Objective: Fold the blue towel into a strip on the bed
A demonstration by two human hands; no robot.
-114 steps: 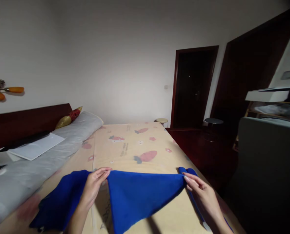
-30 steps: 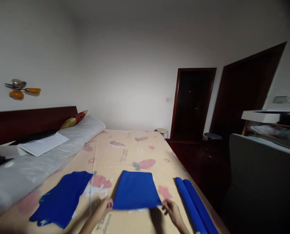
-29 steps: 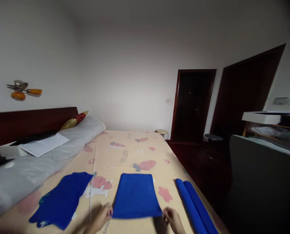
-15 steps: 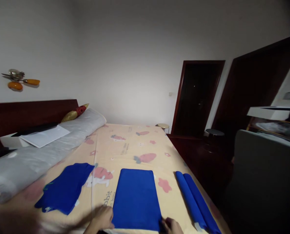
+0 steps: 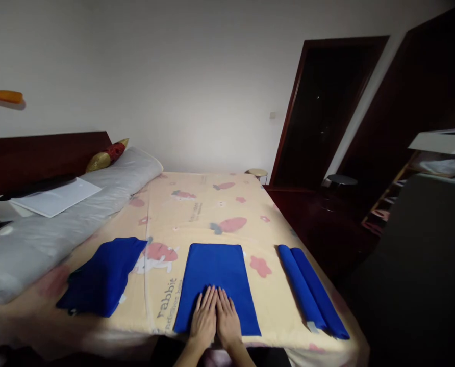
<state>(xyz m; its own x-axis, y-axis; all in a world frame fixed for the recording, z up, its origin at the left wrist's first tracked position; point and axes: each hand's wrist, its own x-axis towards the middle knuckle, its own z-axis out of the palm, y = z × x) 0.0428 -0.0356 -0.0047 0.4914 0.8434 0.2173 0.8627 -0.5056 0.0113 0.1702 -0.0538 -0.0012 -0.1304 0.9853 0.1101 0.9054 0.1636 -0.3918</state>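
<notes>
both hands, the left hand (image 5: 204, 321) and right hand (image 5: 227, 320), are lying flat and unclenched, side by side, on the folded blue cloth rectangle (image 5: 217, 278) on the bed (image 5: 212, 214).

Both hands lie flat, palms down and side by side, on the near end of a folded blue towel (image 5: 217, 278): the left hand (image 5: 203, 320) touches the right hand (image 5: 227, 319) along the forefingers. The towel rests on a cream bedsheet (image 5: 197, 214) printed with carrots. Left of the hands lies a loose blue cloth (image 5: 104, 275); right of them, two rolled blue towels (image 5: 310, 291) lie side by side.
</notes>
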